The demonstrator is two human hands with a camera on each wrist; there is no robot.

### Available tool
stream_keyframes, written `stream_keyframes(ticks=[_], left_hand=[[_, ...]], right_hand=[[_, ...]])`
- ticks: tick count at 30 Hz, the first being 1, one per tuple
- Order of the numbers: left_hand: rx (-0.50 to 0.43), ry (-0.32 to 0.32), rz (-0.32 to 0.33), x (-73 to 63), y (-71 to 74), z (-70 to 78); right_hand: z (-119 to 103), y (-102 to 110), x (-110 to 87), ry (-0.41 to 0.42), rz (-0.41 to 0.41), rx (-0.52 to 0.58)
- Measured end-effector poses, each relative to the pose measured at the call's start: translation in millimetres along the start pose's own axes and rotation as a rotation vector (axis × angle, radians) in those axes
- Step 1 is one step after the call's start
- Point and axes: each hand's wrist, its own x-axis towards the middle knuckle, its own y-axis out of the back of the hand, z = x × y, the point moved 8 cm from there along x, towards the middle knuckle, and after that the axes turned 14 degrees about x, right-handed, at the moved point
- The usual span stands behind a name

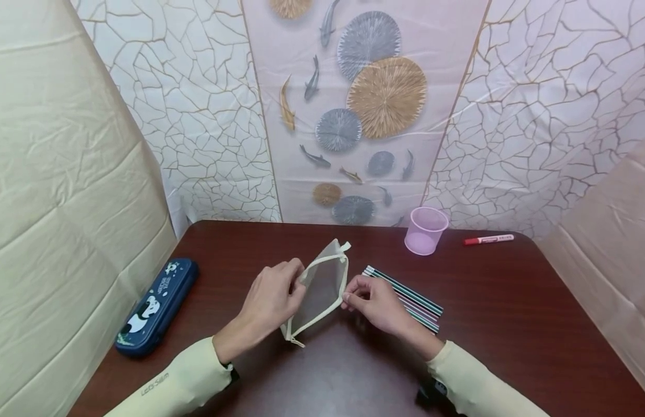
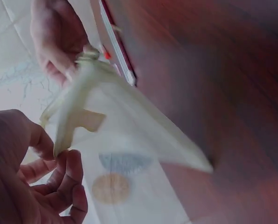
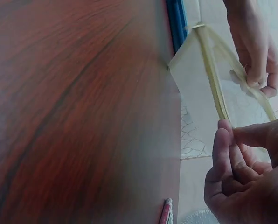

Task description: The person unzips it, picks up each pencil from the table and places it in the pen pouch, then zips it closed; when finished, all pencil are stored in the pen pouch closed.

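A translucent zipper pouch (image 1: 319, 284) with pale yellow edging is held up over the middle of the table, its mouth spread apart. My left hand (image 1: 270, 295) pinches one side of the opening between thumb and fingers. On the opposite side, my right hand (image 1: 377, 304) pinches the zipper edge, as the right wrist view shows at the fingertips (image 3: 225, 128). Both wrist views show the pouch body (image 2: 125, 121) see-through, with the wall pattern visible behind it. Just beyond the right hand lies a row of several dark green, white and pinkish pencils (image 1: 413, 304), partly covered by that hand.
At the left table edge lies a dark blue pencil case (image 1: 156, 307) with a panda picture. A pink translucent cup (image 1: 425, 231) stands near the back edge, and a red-and-white marker (image 1: 488, 240) lies to its right. Cloth-covered walls border the brown table (image 1: 510, 324).
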Motion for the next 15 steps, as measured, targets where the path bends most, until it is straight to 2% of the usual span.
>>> stream_keyframes(ticks=[5, 8, 10, 12, 15], left_hand=[[0.192, -0.087, 0.06, -1.7, 7.2, -5.4], [0.281, -0.139, 0.049, -1.7, 10.9, -7.3], [0.301, -0.144, 0.002, -0.6, 12.2, -10.1], [0.277, -0.123, -0.071, 0.9, 12.4, -14.0], [0.142, -0.053, -0.214, 2.1, 9.4, -19.6]], right_hand=[[4.7, 4.4, -1.3, -0.034, -0.014, -0.055], [8.5, 12.9, -0.2, -0.081, 0.014, -0.121], [10.2, 19.7, 0.8, -0.115, 0.043, -0.162], [11.9, 26.8, 1.7, -0.143, 0.076, -0.199], [14.0, 34.5, 2.3, -0.164, 0.108, -0.222]])
